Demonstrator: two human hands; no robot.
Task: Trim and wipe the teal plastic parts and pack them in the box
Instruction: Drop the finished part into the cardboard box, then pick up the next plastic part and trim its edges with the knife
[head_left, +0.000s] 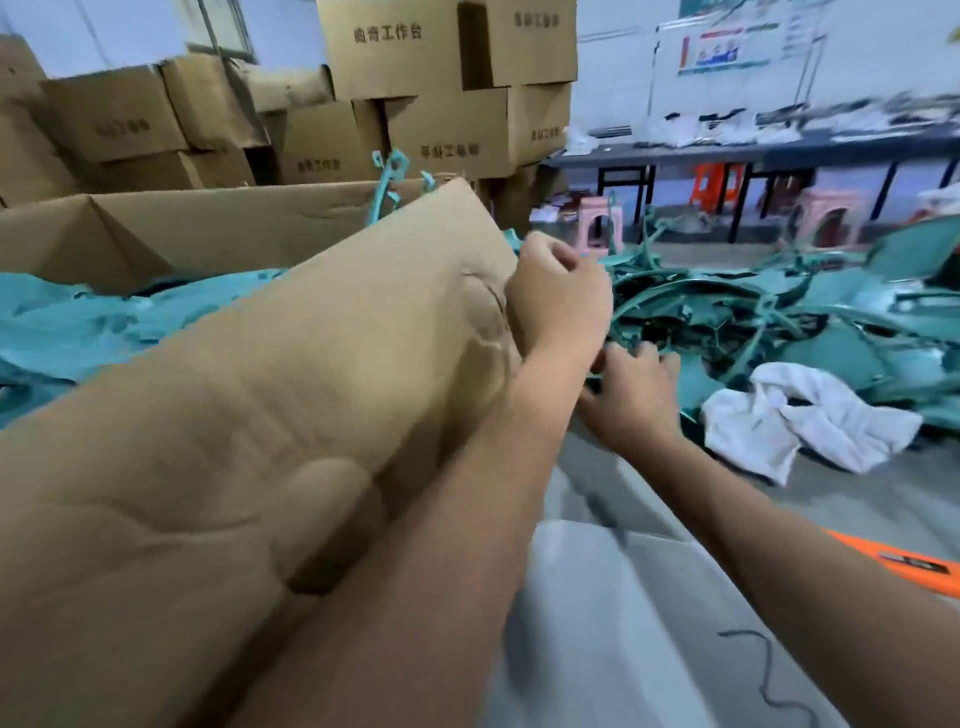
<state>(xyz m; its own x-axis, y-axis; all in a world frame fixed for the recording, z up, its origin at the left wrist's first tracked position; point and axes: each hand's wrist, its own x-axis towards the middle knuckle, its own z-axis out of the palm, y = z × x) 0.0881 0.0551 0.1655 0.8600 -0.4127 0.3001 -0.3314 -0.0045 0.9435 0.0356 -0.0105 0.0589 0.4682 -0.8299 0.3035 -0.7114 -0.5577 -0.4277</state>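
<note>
A big open cardboard box (291, 395) fills the left, its near flap tilted toward me, with teal plastic parts (78, 322) lying inside. A tangled pile of teal parts and sprue (753, 312) covers the surface to the right. My left hand (561, 296) is raised beside the flap's right edge with its fingers curled into a fist; I see nothing in it. Lower down, my right hand (634, 400) reaches into the near edge of the pile, fingers curled on a dark teal piece (602, 358). A crumpled white cloth (789, 421) lies just right of that hand.
An orange-handled tool (904, 564) lies at the right edge by my forearm. Stacked brown cartons (415, 83) stand behind the box. A long dark table (727, 150) with pink and orange stools under it runs along the back wall. A grey surface (623, 597) is below my arms.
</note>
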